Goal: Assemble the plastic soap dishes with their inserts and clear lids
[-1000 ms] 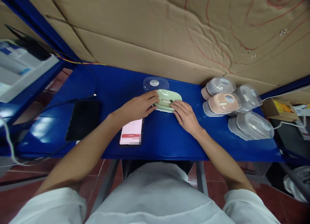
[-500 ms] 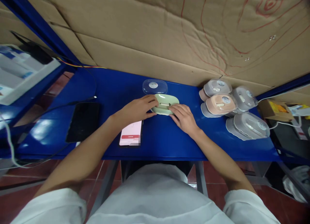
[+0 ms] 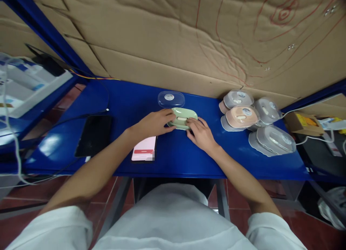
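A pale green oval soap dish point(image 3: 186, 112) rests on the blue table in front of me. An elongated off-white piece point(image 3: 182, 119) lies at its middle. My left hand point(image 3: 155, 124) grips the dish's left end, fingers over the rim and thumb at the near side. At the right end my right hand point(image 3: 201, 134) holds on, its fingertips curled over the edge close to the off-white piece. Just behind the dish lies a clear plastic lid point(image 3: 177, 99) with a round sticker.
Stacked soap boxes with clear lids, one peach point(image 3: 244, 120) and several grey point(image 3: 281, 138), stand to the right. A phone point(image 3: 144, 151) lies near my left forearm, and a black tablet point(image 3: 94, 134) farther left. Cardboard point(image 3: 151, 44) walls the back; cables run at left.
The whole view has shifted slightly. Both hands stay on the green dish, with the right fingers moved a little at its right end.
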